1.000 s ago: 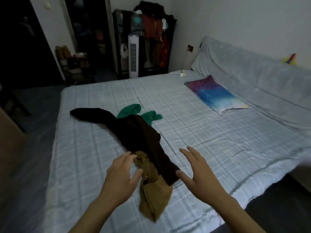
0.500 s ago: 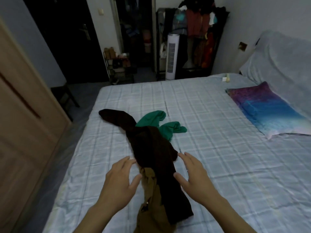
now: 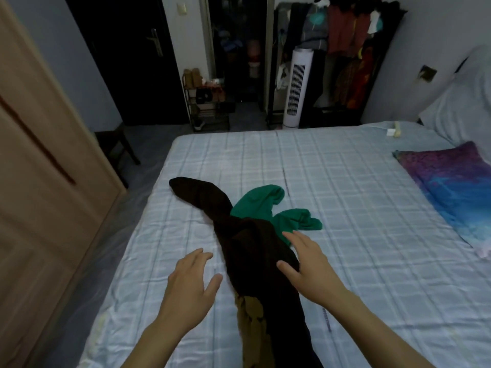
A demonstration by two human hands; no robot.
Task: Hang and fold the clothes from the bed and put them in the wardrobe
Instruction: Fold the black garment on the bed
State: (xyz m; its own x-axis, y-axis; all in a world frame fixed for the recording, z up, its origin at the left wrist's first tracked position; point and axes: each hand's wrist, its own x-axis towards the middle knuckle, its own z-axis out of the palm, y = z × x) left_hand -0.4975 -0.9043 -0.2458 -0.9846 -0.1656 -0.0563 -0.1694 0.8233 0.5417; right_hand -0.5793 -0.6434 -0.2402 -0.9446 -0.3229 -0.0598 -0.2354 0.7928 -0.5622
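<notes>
While both hands are hovering at the pile: nothing is being gripped; the pick-up step is judged to be only beginning.
Left hand (image 3: 190,281): lying open, fingers (image 3: 198,257) spread and loosely straight, holding nothing; whether it is touching the sheet cannot be told.
Right hand (image 3: 308,264): also open, fingers fanned and extended, holding nothing; the thumb is lying against the right edge of the dark cloth.
Dark brown garment (image 3: 255,251): stretching as a long rumpled strip between the two thumbs, running well beyond both sets of fingertips and back past the wrists.
Green garment (image 3: 265,205): lying just beyond the right fingertips, partly tucked under the dark strip.
Tan garment (image 3: 252,322): bunching behind the left thumb, between the wrists, beside and partly under the dark strip's near end.
Bed (image 3: 345,181): carrying all three garments on its checked sheet.
Reason for placement: the hands are flanking the strip, judged so that it can be gathered from both edges at once.
Wardrobe door (image 3: 39,181): standing well apart, out past the left little finger; judged to be the destination.
Progress: nothing is showing as folded or hung.
Risk: overlapping cloth is likely to drag the green and tan pieces along when the top one is being lifted.
</notes>
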